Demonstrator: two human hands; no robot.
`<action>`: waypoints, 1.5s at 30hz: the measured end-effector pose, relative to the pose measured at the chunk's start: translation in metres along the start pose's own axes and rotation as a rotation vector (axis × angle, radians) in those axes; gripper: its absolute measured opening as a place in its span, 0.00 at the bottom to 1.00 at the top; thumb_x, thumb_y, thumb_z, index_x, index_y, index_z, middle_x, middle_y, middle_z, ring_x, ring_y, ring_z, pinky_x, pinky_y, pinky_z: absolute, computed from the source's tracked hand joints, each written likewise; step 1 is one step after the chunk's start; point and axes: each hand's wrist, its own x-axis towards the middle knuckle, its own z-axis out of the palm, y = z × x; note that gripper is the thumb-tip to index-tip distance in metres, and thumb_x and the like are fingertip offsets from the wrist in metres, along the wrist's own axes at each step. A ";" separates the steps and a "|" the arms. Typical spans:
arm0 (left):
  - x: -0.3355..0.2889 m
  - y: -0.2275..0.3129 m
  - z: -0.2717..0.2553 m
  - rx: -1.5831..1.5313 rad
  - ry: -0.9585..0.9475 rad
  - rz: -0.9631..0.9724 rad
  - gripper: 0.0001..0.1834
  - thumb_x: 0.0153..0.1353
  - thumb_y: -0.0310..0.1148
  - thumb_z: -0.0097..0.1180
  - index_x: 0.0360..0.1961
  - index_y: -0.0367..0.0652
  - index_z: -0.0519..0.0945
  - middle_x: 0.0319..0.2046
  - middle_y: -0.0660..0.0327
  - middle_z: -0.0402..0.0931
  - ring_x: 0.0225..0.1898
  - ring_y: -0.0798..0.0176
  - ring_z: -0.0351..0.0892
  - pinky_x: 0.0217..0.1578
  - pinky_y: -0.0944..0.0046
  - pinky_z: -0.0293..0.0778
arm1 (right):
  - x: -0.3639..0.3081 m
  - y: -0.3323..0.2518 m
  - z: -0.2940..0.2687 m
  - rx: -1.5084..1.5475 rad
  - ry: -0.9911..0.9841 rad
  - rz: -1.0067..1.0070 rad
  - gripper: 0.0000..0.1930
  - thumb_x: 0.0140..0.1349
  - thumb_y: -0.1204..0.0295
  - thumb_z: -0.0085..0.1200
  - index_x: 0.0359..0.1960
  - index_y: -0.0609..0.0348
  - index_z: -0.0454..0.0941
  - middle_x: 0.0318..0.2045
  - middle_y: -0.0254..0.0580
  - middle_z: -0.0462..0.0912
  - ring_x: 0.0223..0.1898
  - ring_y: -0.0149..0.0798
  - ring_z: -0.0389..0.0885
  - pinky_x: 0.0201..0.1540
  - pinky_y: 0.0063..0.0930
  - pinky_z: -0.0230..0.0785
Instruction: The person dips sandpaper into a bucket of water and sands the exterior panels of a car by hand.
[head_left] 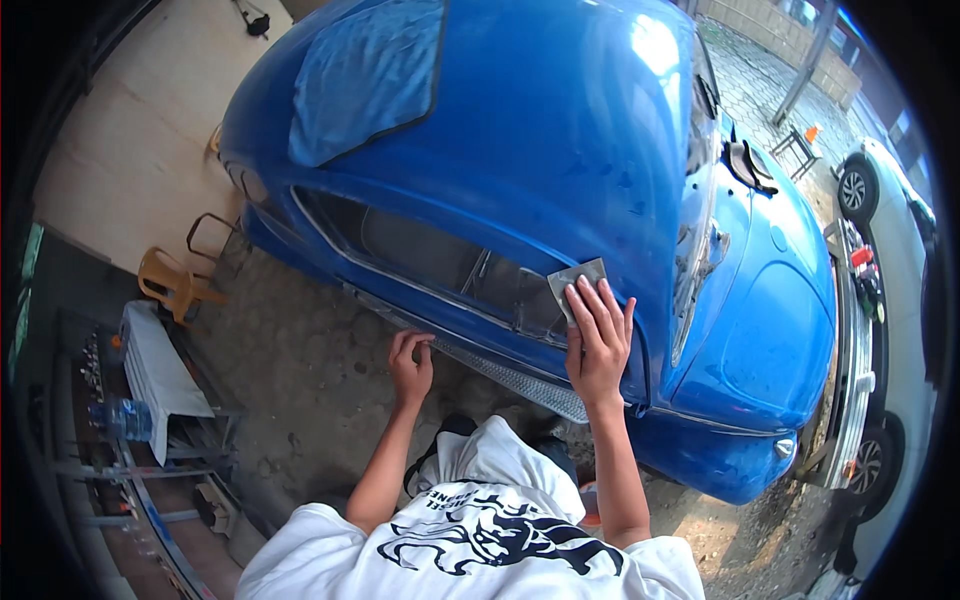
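Note:
A blue rounded car fills the middle of the view, its side windows facing me. My right hand is at the roof edge above the window's right end, its fingers stretched over a small grey sheet that looks like sandpaper. The fingers and palm hide part of that sheet. Beside the lower side of the car, my left hand is raised with loosely bent fingers and nothing visible in it. Whether its fingertips touch the car I cannot tell.
A blue cloth lies on the car's roof. A ridged running board juts out below the window. To the left stand an orange-brown plastic chair and a white-topped table near a water bottle. Another car is parked at right.

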 end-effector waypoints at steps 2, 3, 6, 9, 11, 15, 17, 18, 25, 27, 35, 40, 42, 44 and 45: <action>-0.043 -0.070 -0.007 0.039 -0.053 -0.207 0.06 0.58 0.24 0.56 0.34 0.43 0.84 0.38 0.56 0.79 0.42 0.52 0.79 0.45 0.59 0.73 | 0.004 -0.017 0.013 -0.115 -0.059 -0.054 0.20 0.67 0.72 0.48 0.61 0.46 0.76 0.61 0.33 0.76 0.67 0.40 0.67 0.74 0.53 0.38; -0.066 -0.105 -0.012 0.073 -0.135 -0.380 0.06 0.59 0.24 0.56 0.34 0.44 0.84 0.36 0.55 0.80 0.41 0.52 0.80 0.44 0.59 0.74 | 0.002 -0.023 0.026 -0.151 -0.092 -0.036 0.20 0.68 0.72 0.47 0.61 0.47 0.75 0.62 0.33 0.75 0.68 0.42 0.66 0.74 0.54 0.39; -0.159 -0.205 -0.045 0.182 -0.238 -0.742 0.07 0.58 0.30 0.57 0.36 0.47 0.85 0.35 0.53 0.82 0.39 0.52 0.82 0.40 0.56 0.76 | -0.014 -0.027 0.070 -0.272 0.021 -0.038 0.21 0.70 0.74 0.43 0.64 0.51 0.72 0.65 0.39 0.71 0.71 0.49 0.60 0.72 0.56 0.42; -0.253 -0.278 -0.090 0.362 -0.386 -1.036 0.14 0.57 0.41 0.54 0.38 0.48 0.86 0.39 0.51 0.83 0.44 0.47 0.83 0.43 0.51 0.77 | -0.036 -0.027 0.107 -0.385 -0.023 0.033 0.22 0.71 0.74 0.42 0.66 0.50 0.70 0.67 0.39 0.69 0.71 0.49 0.60 0.72 0.55 0.43; -0.317 -0.318 -0.129 0.433 -0.553 -0.969 0.19 0.59 0.46 0.49 0.40 0.48 0.86 0.42 0.49 0.83 0.47 0.43 0.81 0.47 0.48 0.75 | -0.051 -0.028 0.132 -0.370 -0.063 0.027 0.22 0.72 0.74 0.41 0.67 0.49 0.68 0.68 0.40 0.67 0.71 0.50 0.59 0.72 0.56 0.45; -0.422 -0.360 -0.193 0.365 -0.633 -1.086 0.19 0.59 0.47 0.50 0.38 0.45 0.85 0.37 0.49 0.83 0.40 0.44 0.82 0.43 0.48 0.75 | -0.108 -0.031 0.154 -0.421 -0.159 0.178 0.21 0.72 0.72 0.40 0.65 0.51 0.70 0.68 0.42 0.67 0.71 0.51 0.59 0.70 0.54 0.49; -0.422 -0.396 -0.202 0.402 -0.717 -1.010 0.18 0.59 0.47 0.53 0.36 0.45 0.85 0.33 0.52 0.84 0.33 0.47 0.83 0.37 0.49 0.77 | -0.129 -0.027 0.164 -0.473 -0.137 0.263 0.20 0.73 0.71 0.39 0.65 0.52 0.70 0.68 0.44 0.67 0.71 0.52 0.59 0.70 0.53 0.51; -0.424 -0.404 -0.207 0.311 -0.750 -1.154 0.20 0.60 0.48 0.50 0.37 0.44 0.85 0.35 0.49 0.83 0.38 0.45 0.83 0.40 0.48 0.77 | -0.147 -0.022 0.164 -0.440 -0.149 0.312 0.20 0.73 0.71 0.39 0.64 0.54 0.70 0.68 0.45 0.67 0.71 0.53 0.59 0.70 0.49 0.52; -0.303 -0.429 -0.178 -0.005 -0.733 -1.546 0.13 0.57 0.42 0.59 0.35 0.44 0.84 0.27 0.61 0.82 0.24 0.58 0.80 0.24 0.57 0.75 | -0.243 -0.008 0.142 -0.171 0.103 1.260 0.22 0.72 0.58 0.45 0.59 0.59 0.75 0.55 0.51 0.80 0.51 0.49 0.82 0.54 0.32 0.70; -0.237 -0.452 -0.113 -0.069 -0.894 -1.263 0.14 0.58 0.42 0.59 0.37 0.43 0.84 0.26 0.62 0.81 0.22 0.60 0.78 0.23 0.59 0.74 | -0.287 0.028 0.124 -0.147 0.415 1.255 0.24 0.72 0.55 0.44 0.60 0.59 0.74 0.49 0.46 0.83 0.43 0.43 0.83 0.46 0.32 0.74; -0.012 -0.349 0.022 -0.077 -0.905 -0.304 0.10 0.64 0.36 0.54 0.40 0.43 0.82 0.34 0.55 0.82 0.37 0.57 0.83 0.40 0.57 0.76 | -0.301 0.012 0.120 0.631 0.778 1.678 0.17 0.74 0.55 0.40 0.54 0.47 0.74 0.41 0.32 0.79 0.36 0.34 0.78 0.33 0.34 0.77; 0.033 -0.092 0.059 -0.183 -1.097 0.239 0.07 0.61 0.31 0.56 0.40 0.46 0.82 0.37 0.54 0.79 0.41 0.49 0.80 0.44 0.53 0.75 | -0.309 0.110 0.104 0.664 1.064 1.438 0.17 0.75 0.57 0.38 0.55 0.50 0.73 0.41 0.32 0.80 0.39 0.32 0.80 0.34 0.30 0.73; 0.017 -0.028 0.085 -0.156 -1.058 0.612 0.08 0.58 0.28 0.57 0.39 0.46 0.82 0.41 0.55 0.78 0.46 0.51 0.78 0.47 0.52 0.74 | -0.282 0.133 0.105 0.528 1.087 1.407 0.22 0.74 0.59 0.39 0.57 0.66 0.72 0.50 0.47 0.80 0.49 0.39 0.77 0.54 0.32 0.66; 0.005 0.021 0.112 -0.046 -1.149 0.779 0.14 0.56 0.28 0.57 0.45 0.47 0.82 0.51 0.57 0.75 0.56 0.53 0.72 0.57 0.51 0.69 | -0.230 0.129 0.117 0.521 1.147 1.396 0.25 0.74 0.58 0.38 0.63 0.64 0.68 0.55 0.51 0.78 0.55 0.44 0.75 0.59 0.33 0.63; -0.001 0.039 0.127 -0.026 -1.162 0.794 0.14 0.56 0.28 0.57 0.45 0.47 0.82 0.51 0.57 0.75 0.56 0.53 0.72 0.57 0.51 0.69 | -0.208 0.123 0.119 0.531 1.004 1.437 0.29 0.75 0.56 0.36 0.70 0.63 0.59 0.66 0.54 0.67 0.67 0.46 0.64 0.68 0.32 0.54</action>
